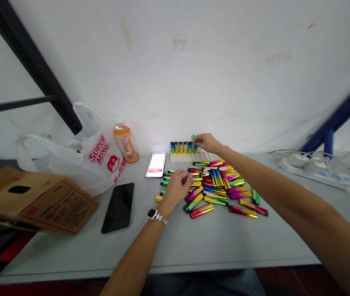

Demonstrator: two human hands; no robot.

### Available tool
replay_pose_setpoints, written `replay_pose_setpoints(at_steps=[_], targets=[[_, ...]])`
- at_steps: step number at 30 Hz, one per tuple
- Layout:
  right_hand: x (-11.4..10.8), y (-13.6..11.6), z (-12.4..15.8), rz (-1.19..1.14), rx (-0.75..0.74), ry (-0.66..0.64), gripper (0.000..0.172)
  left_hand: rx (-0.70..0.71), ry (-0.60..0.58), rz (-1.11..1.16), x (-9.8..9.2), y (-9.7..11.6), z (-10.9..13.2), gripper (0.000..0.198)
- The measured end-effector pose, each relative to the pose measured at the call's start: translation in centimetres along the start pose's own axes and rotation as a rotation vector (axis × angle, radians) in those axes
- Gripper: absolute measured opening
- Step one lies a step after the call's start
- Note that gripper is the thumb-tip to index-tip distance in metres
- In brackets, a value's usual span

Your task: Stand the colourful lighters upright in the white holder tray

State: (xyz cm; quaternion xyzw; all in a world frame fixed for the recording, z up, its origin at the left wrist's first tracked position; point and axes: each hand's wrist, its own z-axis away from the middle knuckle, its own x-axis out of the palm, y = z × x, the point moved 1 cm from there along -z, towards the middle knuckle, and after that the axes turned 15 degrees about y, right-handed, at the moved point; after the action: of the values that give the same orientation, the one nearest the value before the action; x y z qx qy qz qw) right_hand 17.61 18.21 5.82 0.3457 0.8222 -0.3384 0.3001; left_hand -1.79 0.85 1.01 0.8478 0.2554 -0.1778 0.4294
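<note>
My right hand (207, 142) reaches to the back of the table, its fingers closed on a blue-and-yellow lighter (195, 148) upright at the end of a row. Several like lighters (181, 147) stand beside it in a white tray with holes (182, 158). Over the left part of a loose heap of shiny coloured lighters (212, 193) is my left hand (178, 187), wearing a watch. Its fingers are curled round a lighter with a blue-purple end (185, 179), mostly hidden by the hand.
Left of the heap lie a lit phone (155, 165) and a dark phone (118, 207). Further left are an orange drink bottle (126, 142), a white plastic bag (96, 164) and a cardboard box (54, 205). A power strip (313, 174) with cables lies at the right.
</note>
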Motion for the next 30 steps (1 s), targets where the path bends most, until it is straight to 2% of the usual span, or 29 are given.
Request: replay_pose_setpoints(at_steps=[2, 5, 7, 12, 16, 18, 21, 24, 27, 30], targets=[[-0.1, 0.0, 0.4, 0.031, -0.032, 0.011, 0.022, 0.003, -0.002, 0.004, 0.0, 0.0, 0.0, 0.039], [0.1, -0.6, 2.0, 0.141, -0.087, 0.149, 0.027, -0.005, 0.001, 0.002, 0.0, 0.0, 0.0, 0.039], [0.5, -1.1, 3.4, 0.228, -0.072, 0.220, 0.032, -0.004, 0.001, -0.005, 0.0, 0.1, 0.0, 0.039], [1.5, -1.8, 6.3, 0.400, -0.076, 0.147, 0.049, 0.011, -0.009, -0.019, 0.1, 0.3, 0.0, 0.037], [1.2, -2.0, 7.1, 0.402, -0.049, 0.116, 0.061, 0.031, -0.007, -0.029, 0.2, 0.3, 0.0, 0.038], [0.2, -2.2, 7.3, 0.325, -0.003, 0.141, 0.062, 0.034, -0.007, -0.028, 0.3, 0.3, -0.1, 0.041], [-2.6, -2.8, 8.2, 0.200, 0.067, 0.147, 0.045, 0.034, -0.005, -0.024, 0.3, 0.4, -0.1, 0.043], [-5.8, -3.8, 10.6, 0.241, 0.138, 0.004, 0.027, 0.046, -0.010, -0.039, 0.4, 0.6, 0.0, 0.042], [-7.9, -5.1, 14.0, 0.348, 0.149, -0.068, 0.030, 0.081, -0.011, -0.048, 0.7, 1.0, 0.1, 0.039], [-8.1, -6.3, 16.4, 0.367, 0.165, -0.081, 0.031, 0.108, -0.013, -0.056, 1.0, 1.5, 0.3, 0.036]])
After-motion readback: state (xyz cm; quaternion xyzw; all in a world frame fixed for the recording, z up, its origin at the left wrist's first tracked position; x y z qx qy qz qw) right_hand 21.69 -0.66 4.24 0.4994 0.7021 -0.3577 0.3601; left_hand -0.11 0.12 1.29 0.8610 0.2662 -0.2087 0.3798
